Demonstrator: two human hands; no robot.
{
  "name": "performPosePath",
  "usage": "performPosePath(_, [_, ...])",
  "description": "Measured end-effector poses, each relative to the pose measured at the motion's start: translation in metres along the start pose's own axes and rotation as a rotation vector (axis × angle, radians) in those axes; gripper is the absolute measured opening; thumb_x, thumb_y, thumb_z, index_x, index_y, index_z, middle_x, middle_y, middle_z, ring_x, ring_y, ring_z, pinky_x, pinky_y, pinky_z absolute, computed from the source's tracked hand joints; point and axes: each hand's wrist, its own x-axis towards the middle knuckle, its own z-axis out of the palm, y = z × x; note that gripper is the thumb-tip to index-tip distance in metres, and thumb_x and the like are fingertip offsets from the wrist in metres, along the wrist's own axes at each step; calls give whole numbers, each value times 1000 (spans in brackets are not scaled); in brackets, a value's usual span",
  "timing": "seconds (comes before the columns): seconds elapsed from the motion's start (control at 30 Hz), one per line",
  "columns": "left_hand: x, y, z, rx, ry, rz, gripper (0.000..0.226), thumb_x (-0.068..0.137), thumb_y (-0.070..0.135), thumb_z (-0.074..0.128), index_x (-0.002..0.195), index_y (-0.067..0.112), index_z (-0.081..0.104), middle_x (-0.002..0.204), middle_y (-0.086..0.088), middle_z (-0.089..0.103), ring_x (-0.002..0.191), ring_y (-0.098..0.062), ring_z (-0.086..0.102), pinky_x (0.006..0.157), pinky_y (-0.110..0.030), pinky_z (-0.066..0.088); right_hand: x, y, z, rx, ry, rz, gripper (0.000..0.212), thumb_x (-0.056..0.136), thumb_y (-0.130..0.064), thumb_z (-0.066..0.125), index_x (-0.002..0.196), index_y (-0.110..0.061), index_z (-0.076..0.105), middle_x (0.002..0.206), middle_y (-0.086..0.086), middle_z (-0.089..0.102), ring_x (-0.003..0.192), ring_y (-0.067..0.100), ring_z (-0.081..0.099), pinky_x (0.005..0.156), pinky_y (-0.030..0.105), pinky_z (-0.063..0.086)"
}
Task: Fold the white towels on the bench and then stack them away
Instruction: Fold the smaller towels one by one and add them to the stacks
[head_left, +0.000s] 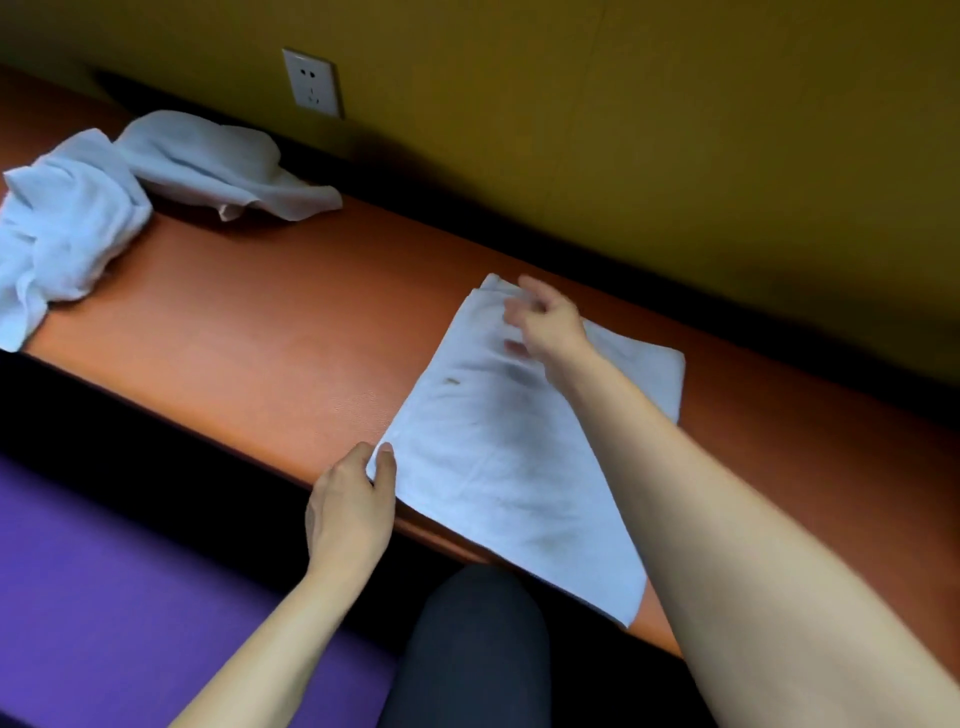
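Lengthwise across bench (270, 332): towel (498, 457), hand-pinned

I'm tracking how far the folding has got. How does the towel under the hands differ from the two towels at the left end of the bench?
The towel under the hands lies flat in a neat rectangle; the two towels at the left are crumpled heaps. It is held: the left hand pinches its near corner and the right hand is at its far edge, while the heaps lie untouched. It shows dark smudges; they look clean. All are white and on the orange bench.
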Motion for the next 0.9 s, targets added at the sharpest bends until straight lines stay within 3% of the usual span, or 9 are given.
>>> performPosePath(0.1, [0,-1,6,56,51,9,27,99,46,51,93,20,52,81,-8,59,90,-35,54,71,-40,38,-48,44,-30,-129,79,-108,34,98,-10,56,128,-23,65,99,3,70,79,17,66,70,33,58])
performPosePath(0.2, [-1,-2,4,72,103,26,30,93,40,64,108,16,53,103,-8,57,100,-36,52,81,-46,43,-112,94,-79,-307,268,-157,26,93,-11,58,107,-31,67,77,-7,62,61,5,55,58,20,44])
performPosePath(0.3, [-2,-7,5,165,69,62,40,90,36,69,120,13,54,115,-13,53,103,-40,50,86,-50,44,-175,142,-123,-470,455,-173,24,86,-8,64,98,-28,62,80,-7,58,73,17,57,69,35,50])
performPosePath(0.37, [-7,-8,7,263,76,141,42,89,32,70,123,10,57,115,-17,54,98,-43,51,87,-52,43,-210,168,-136,-554,396,-267,31,80,-7,63,105,-27,63,93,-12,59,85,14,59,80,40,52])
performPosePath(0.47, [-9,-5,6,288,54,153,49,89,28,71,131,10,53,120,-20,55,103,-46,52,90,-54,42,-247,196,-141,-786,153,-384,53,76,-23,59,128,-34,60,127,-18,54,117,7,51,102,30,40])
performPosePath(0.57, [0,-1,0,230,-26,96,56,91,26,70,138,10,46,128,-21,55,115,-45,49,100,-51,39,-254,213,-141,-948,94,-418,62,79,-30,66,139,-39,52,142,-11,49,125,10,46,105,31,35])
performPosePath(0.73, [8,-1,1,255,-146,92,47,94,25,65,132,4,48,125,-21,60,118,-45,51,98,-49,40,-242,221,-132,-987,230,-465,53,78,-27,81,127,-33,63,131,-4,59,111,20,56,93,36,42])
performPosePath(0.83, [2,-2,1,213,-169,45,33,95,25,61,117,2,55,117,-22,61,112,-45,53,90,-46,41,-243,218,-130,-948,300,-512,28,88,-35,64,116,-30,69,120,-6,64,98,20,60,82,37,48])
performPosePath(0.9, [-6,-2,-1,163,-159,50,25,96,24,59,110,3,56,111,-18,61,105,-40,54,84,-42,40,-241,213,-131,-890,330,-513,25,91,-37,54,105,-27,73,108,-8,65,88,21,62,76,36,49])
